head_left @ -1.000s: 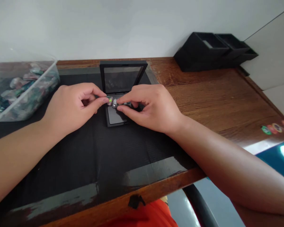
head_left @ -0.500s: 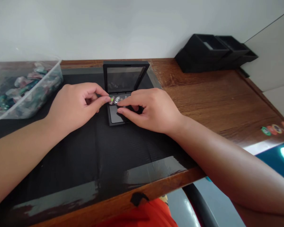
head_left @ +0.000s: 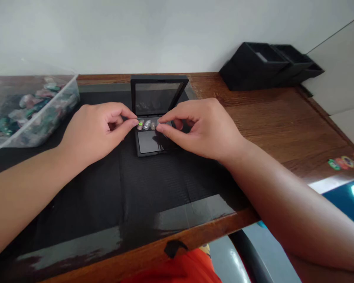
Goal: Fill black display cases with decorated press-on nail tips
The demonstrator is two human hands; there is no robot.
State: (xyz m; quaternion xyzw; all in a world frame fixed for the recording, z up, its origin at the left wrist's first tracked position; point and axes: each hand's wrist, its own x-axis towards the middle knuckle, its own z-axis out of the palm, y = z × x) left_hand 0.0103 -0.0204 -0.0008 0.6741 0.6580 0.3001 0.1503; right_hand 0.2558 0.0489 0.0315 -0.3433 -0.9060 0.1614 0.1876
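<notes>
Small glossy decorated pieces (head_left: 147,125): at least three
Left hand (head_left: 96,127): pinching the green-flowered piece (head_left: 140,124)
Right hand (head_left: 205,125): fingertips close; can't tell if pinching
Square black hinged case (head_left: 159,79): one

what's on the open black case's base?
A grey reflective panel in front; over the back, a row of small shiny pieces, resting or held above, can't tell. The right hand hides much of the right side; underneath isn't visible.
</notes>
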